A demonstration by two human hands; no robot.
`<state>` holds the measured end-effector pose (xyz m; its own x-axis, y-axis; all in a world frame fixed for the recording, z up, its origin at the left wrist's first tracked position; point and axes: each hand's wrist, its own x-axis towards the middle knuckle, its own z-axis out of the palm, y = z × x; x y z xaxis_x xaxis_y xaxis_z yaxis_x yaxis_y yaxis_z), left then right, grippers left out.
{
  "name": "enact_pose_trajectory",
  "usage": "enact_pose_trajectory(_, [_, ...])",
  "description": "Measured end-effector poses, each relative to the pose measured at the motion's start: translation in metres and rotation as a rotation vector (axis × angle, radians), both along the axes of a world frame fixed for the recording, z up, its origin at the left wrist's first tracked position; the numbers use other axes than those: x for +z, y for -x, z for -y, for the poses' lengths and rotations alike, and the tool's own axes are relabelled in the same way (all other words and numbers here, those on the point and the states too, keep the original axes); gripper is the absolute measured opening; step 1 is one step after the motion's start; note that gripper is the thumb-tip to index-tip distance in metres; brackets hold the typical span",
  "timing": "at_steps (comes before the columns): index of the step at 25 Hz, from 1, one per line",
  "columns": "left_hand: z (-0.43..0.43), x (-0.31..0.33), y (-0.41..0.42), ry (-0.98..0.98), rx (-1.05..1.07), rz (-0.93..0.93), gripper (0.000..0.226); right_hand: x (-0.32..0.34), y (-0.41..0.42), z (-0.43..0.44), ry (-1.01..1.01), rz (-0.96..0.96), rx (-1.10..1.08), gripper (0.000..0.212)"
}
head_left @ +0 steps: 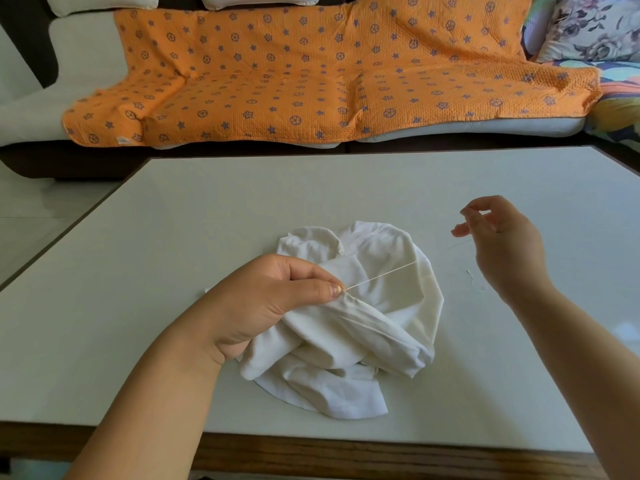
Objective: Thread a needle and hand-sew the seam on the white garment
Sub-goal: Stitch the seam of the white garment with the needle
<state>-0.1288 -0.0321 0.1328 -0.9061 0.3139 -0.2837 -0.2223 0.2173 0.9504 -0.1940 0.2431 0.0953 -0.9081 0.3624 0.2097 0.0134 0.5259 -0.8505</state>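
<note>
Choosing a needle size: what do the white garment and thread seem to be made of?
White garment: soft matte fabric, probably cotton knit; it crumples into loose, rounded folds. Thread: fine, pale, matte, cotton or polyester by looks; it runs taut from the left hand.

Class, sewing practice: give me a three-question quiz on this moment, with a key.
1. True or false: the left hand pinches the white garment where the thread leaves it.
2. The right hand is: A) flat on the garment; B) raised to the right of the garment, fingertips pinched; C) under the garment.
3. Fill in: the blanket on the sofa is ______ with blue stars.
Key: 1 true; 2 B; 3 orange.
</note>
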Motion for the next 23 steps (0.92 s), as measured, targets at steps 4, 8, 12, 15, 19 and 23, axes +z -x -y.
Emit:
enact_pose_trajectory(4, [-0.003,0.0,-0.001,0.002,0.011,-0.013,0.016,0.013,-0.011,0.016,0.042,0.079,0.093,0.011])
enact_pose_trajectory(8, [-0.009,-0.001,0.0,-0.021,0.063,-0.073,0.023,0.036,-0.054,0.066,0.217,0.021,0.408,0.012])
enact_pose_trajectory(12, [-0.015,0.0,-0.002,-0.04,0.056,-0.1,0.027,0.024,-0.089,0.096,0.02,-0.045,0.493,0.015])
enact_pose_trajectory(15, [-0.012,0.002,-0.004,0.092,-0.012,-0.126,0.016,0.022,-0.086,0.092,-0.026,-0.126,0.429,0.016])
enact_pose_trajectory(19, [-0.006,0.003,-0.005,0.196,-0.076,-0.117,0.013,0.023,-0.084,0.089,-0.054,-0.199,0.398,0.011])
enact_pose_trajectory(23, [-0.007,0.002,-0.004,0.217,-0.068,-0.176,0.01,0.026,-0.083,0.081,-0.026,-0.143,0.411,0.01])
